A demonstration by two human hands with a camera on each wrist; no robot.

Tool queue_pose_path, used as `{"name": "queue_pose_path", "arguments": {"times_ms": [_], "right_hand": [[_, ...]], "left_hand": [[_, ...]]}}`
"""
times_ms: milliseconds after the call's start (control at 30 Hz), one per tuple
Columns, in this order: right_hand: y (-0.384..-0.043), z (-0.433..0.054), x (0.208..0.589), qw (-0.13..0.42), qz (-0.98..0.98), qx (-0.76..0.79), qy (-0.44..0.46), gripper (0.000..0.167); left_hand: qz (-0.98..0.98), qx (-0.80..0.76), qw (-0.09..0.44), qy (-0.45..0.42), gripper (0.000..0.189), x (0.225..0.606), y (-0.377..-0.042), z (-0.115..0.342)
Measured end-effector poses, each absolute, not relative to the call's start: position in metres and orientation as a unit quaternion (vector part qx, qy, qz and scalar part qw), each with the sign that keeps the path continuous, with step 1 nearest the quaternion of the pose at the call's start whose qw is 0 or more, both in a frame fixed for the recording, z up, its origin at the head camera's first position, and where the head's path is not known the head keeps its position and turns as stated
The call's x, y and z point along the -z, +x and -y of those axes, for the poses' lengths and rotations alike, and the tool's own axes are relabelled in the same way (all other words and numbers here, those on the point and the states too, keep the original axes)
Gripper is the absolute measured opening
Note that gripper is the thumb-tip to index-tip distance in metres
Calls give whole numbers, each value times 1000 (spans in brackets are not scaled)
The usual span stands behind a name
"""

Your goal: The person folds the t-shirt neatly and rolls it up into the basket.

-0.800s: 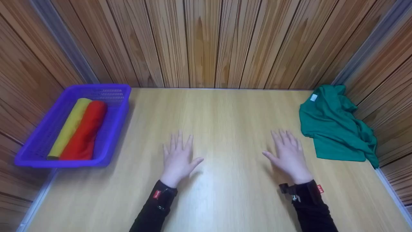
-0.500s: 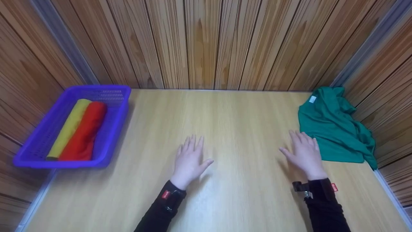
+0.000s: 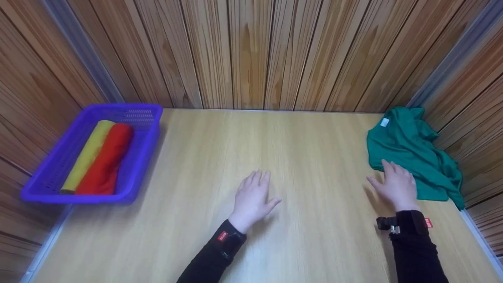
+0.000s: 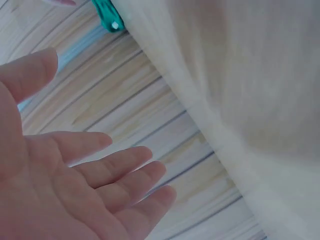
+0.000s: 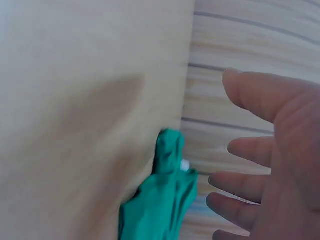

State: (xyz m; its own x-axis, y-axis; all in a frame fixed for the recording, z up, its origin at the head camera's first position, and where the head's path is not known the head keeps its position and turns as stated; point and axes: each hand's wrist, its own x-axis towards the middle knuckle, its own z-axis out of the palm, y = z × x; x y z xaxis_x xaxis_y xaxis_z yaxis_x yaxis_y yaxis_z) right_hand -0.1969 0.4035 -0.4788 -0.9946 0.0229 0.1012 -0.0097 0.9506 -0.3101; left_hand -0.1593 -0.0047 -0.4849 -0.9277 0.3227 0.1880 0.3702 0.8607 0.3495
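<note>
A crumpled green cloth garment with a small white tag lies at the right end of the table. My right hand hovers over its near left edge, fingertips overlapping it in the head view, with nothing held. In the right wrist view the fingers are spread and gently bent, and the green garment shows beyond them. Over the middle of the table is my left hand, palm down and holding nothing. Its fingers look relaxed in the left wrist view, the thumb standing apart.
At the left stands a purple plastic basket holding a yellow roll and a red roll of cloth side by side. Wood-panelled walls enclose the pale wooden table at the back and both sides.
Both hands have moved to the right. My right hand has gone from bare table to the edge of the green garment, while the left has shifted toward the middle.
</note>
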Motion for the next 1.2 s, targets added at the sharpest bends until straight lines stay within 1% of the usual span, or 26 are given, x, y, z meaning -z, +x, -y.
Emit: {"name": "queue_pose_path", "arguments": {"times_ms": [100,333,600,733,900,1067,1200], "right_hand": [[-201,-415,479,32,988,-149,-16,83],[-208,-441,476,-46,987,-142,-54,93],[-211,-458,482,-80,981,-153,-92,94],[-212,-463,484,-93,977,-161,-106,95],[-214,-467,485,-87,976,-163,-119,86],[-216,-469,485,-85,976,-157,-128,67],[-219,-466,483,-85,976,-165,-114,51]], "left_hand": [[962,183,69,-193,83,486,-159,-6],[963,161,67,-207,84,490,-160,-27],[963,135,81,-220,85,491,-161,-46],[963,126,84,-223,82,492,-163,-54],[960,128,103,-225,72,495,-168,-61],[957,127,116,-233,65,496,-172,-67],[955,128,120,-238,62,495,-174,-70]]}}
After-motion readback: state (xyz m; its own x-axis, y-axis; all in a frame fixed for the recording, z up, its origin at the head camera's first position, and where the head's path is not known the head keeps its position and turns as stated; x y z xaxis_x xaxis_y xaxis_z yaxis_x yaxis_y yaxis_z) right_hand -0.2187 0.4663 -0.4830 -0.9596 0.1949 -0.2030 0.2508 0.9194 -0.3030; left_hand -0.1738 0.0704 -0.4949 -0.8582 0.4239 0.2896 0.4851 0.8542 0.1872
